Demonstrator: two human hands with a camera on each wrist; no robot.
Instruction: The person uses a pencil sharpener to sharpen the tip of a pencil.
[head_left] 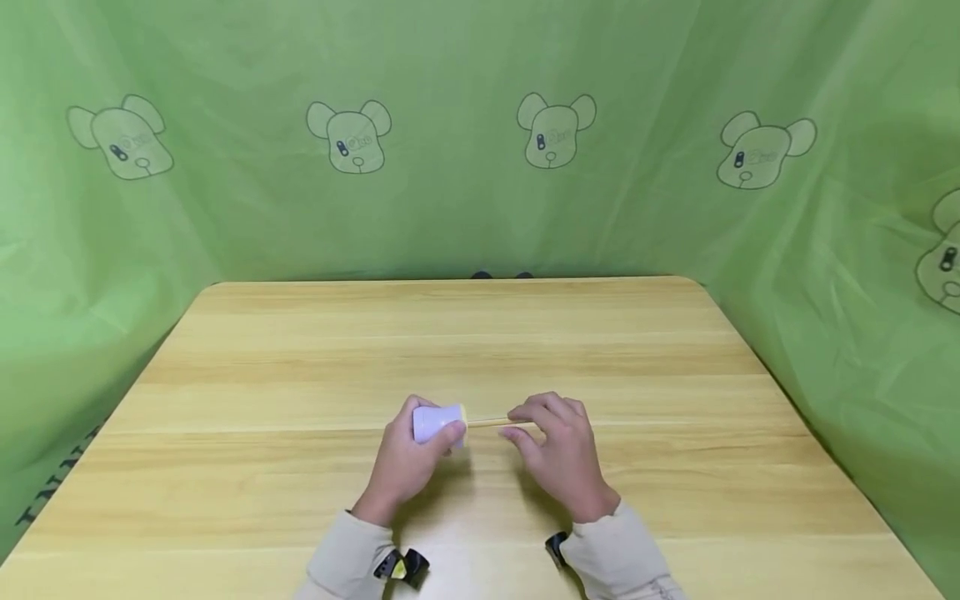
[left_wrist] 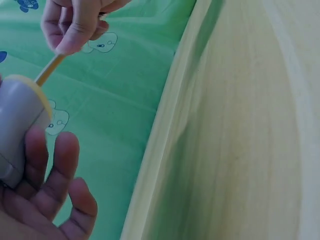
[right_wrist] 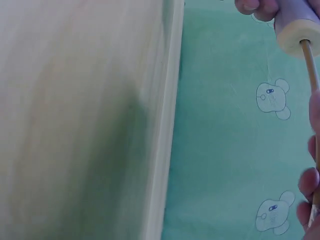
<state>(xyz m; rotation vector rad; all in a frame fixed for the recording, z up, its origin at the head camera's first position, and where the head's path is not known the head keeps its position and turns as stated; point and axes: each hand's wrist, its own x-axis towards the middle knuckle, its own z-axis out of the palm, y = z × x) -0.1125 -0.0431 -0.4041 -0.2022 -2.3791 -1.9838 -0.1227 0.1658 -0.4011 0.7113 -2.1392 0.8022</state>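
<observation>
Above the table, my left hand (head_left: 403, 468) grips a lavender, flared pencil sharpener (head_left: 435, 422) with a cream end face, its thumb along the near side. A slim wooden pencil (head_left: 489, 422) enters the hole in that face, seen closely in the right wrist view. My right hand (head_left: 564, 454) pinches the pencil between thumb and fingers, a short way from the sharpener. In the left wrist view, some left fingers (left_wrist: 65, 157) stand off the sharpener's body. The pencil's tip is hidden inside the sharpener.
A light wood-grain table (head_left: 480, 350) lies beneath both hands. Green sheeting (head_left: 450, 217) with printed bear heads hangs behind it and at both sides. Dark straps (head_left: 402, 568) sit at the sleeve cuffs.
</observation>
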